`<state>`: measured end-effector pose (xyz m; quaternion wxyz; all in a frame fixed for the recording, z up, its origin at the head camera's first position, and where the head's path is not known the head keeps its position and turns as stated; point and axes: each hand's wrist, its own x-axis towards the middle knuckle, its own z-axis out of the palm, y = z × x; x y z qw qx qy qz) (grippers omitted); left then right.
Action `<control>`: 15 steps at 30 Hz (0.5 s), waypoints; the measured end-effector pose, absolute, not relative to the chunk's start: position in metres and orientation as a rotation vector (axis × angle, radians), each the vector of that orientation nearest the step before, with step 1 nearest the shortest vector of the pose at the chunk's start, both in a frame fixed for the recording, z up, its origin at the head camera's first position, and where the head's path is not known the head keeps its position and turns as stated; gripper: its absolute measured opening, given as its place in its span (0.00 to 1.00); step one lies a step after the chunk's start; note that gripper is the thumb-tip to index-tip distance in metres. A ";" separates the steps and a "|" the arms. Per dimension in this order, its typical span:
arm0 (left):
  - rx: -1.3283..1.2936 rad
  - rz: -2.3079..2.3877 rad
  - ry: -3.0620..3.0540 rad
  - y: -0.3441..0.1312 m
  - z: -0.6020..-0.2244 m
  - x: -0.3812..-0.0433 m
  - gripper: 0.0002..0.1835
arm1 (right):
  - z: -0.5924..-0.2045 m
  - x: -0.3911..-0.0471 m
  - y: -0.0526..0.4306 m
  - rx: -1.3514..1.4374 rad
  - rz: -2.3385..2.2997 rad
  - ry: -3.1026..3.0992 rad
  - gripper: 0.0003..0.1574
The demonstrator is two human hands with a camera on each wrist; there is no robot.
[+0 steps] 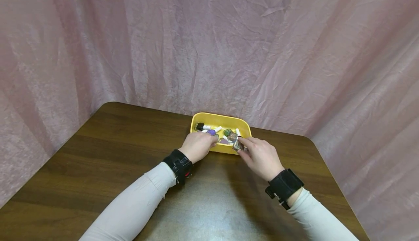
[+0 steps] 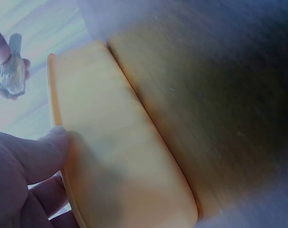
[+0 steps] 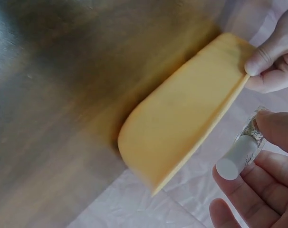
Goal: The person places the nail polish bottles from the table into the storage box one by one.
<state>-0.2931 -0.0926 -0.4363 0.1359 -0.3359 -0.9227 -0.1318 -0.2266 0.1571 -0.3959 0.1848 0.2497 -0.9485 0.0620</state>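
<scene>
A yellow plastic bin [image 1: 222, 117] with rounded corners stands on the table, nail polish bottles lying inside it. My left hand [image 1: 200, 144] grips its near rim; in the left wrist view the thumb [image 2: 51, 145] lies against the rim and the other fingers are partly hidden behind the wall. My right hand [image 1: 262, 157] pinches a small clear nail polish bottle [image 3: 252, 135] with glitter in it and a white cap, held over the bin's near right edge. In the bin, a purple bottle [image 1: 211, 132] is close to my left fingers, and a green one [image 1: 227, 133] lies nearer the middle.
A black-capped bottle [image 1: 200, 126] lies at the bin's left end. The brown wooden table [image 1: 124, 135] extends to both sides and towards me. Directly behind the bin and the table's back edge hangs a pink curtain [image 1: 209, 51].
</scene>
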 end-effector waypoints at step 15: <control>-0.967 -0.385 -2.662 -0.092 -0.439 -0.294 0.08 | -0.382 -0.243 0.147 0.674 0.193 -2.677 0.26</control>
